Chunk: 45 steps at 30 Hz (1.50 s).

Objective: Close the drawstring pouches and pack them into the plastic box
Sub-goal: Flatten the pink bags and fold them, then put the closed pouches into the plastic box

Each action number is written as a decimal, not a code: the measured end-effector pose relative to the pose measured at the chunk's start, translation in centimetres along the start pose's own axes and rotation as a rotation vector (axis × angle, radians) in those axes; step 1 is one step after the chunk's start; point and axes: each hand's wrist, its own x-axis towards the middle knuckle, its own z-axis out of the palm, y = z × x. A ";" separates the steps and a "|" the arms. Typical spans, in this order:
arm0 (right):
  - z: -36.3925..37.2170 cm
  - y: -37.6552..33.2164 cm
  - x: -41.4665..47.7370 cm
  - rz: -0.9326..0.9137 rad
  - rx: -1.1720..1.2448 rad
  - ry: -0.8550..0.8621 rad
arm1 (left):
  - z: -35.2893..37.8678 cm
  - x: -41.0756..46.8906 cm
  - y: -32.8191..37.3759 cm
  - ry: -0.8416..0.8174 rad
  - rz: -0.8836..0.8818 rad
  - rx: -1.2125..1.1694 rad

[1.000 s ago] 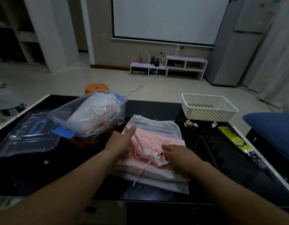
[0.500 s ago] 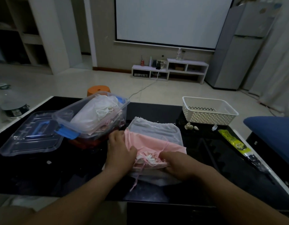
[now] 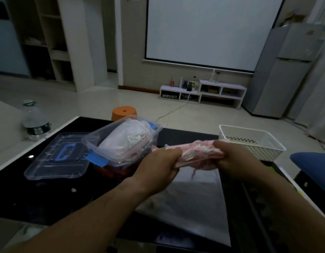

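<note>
A bunched pink drawstring pouch (image 3: 198, 154) is held up off the black table between both hands. My left hand (image 3: 160, 164) grips its left end and my right hand (image 3: 236, 157) grips its right end; loose strings dangle below it. A white mesh pouch (image 3: 192, 203) lies flat on the table underneath. The clear plastic box (image 3: 121, 141) with blue clips sits to the left, holding several white and pink pouches piled above its rim.
The box's clear lid (image 3: 57, 157) with a blue handle lies left of the box. A white perforated basket (image 3: 253, 141) stands at the back right. A blue cushion (image 3: 313, 168) lies right of the table, an orange stool (image 3: 124, 113) behind it.
Both hands gathered the pink pouch from flat on the table, bunched it up and lifted it. The white pouch underneath now lies uncovered.
</note>
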 end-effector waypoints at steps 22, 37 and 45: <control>13.8 -17.2 24.0 -0.041 -0.291 -0.495 | -9.0 0.7 -15.5 -0.539 -0.584 0.342; 18.2 -18.2 25.9 0.058 -0.412 -0.685 | -7.4 4.3 -17.0 -0.908 -0.816 0.143; 16.3 -18.6 24.5 -0.071 -0.316 -0.255 | -7.4 4.3 -16.8 -0.985 -0.846 0.144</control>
